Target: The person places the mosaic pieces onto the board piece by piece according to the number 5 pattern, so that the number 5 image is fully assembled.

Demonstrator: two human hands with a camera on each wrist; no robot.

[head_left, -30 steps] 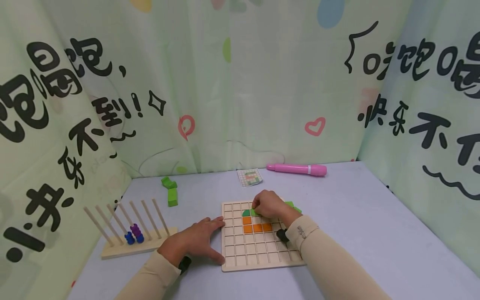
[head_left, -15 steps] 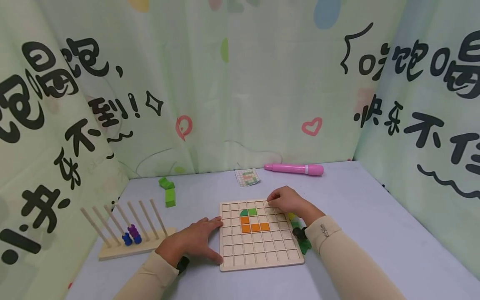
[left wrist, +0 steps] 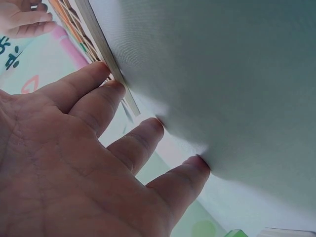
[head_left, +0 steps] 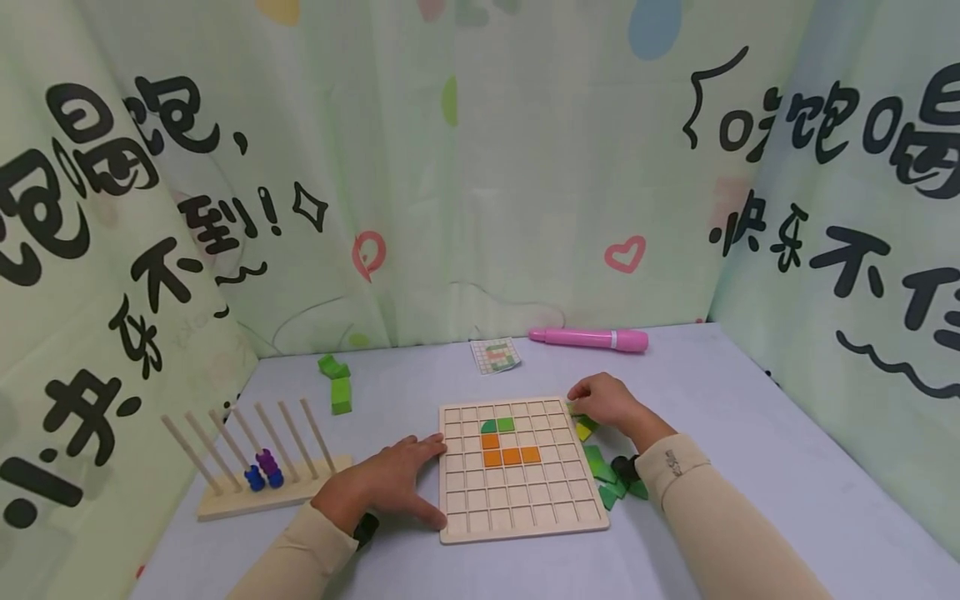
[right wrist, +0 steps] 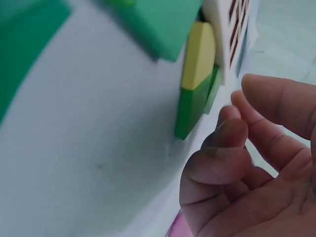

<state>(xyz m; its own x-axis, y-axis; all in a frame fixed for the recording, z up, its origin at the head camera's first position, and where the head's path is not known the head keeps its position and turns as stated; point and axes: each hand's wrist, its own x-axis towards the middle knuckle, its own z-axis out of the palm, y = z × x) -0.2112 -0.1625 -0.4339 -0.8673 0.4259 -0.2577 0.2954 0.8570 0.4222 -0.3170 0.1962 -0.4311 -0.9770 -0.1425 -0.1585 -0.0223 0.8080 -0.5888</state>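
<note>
A wooden grid board lies in the middle of the table. In its cells sit a dark green rounded tile, a light green square tile and several orange tiles. My left hand is spread, its fingertips and thumb at the board's left edge. My right hand is off the board's far right corner, over loose tiles. In the right wrist view its fingers are loosely bent with nothing between them, near a yellow and green tile. Green tiles lie along the board's right side, partly beneath the wrist.
To the left stands a wooden peg rack with purple beads and blue beads. Behind it are green blocks. A small pattern card and a pink marker lie at the back, before a printed curtain.
My right hand has left the light green square tile on the board and moved right, past the board's edge to the loose tiles. The left hand stays at the left edge.
</note>
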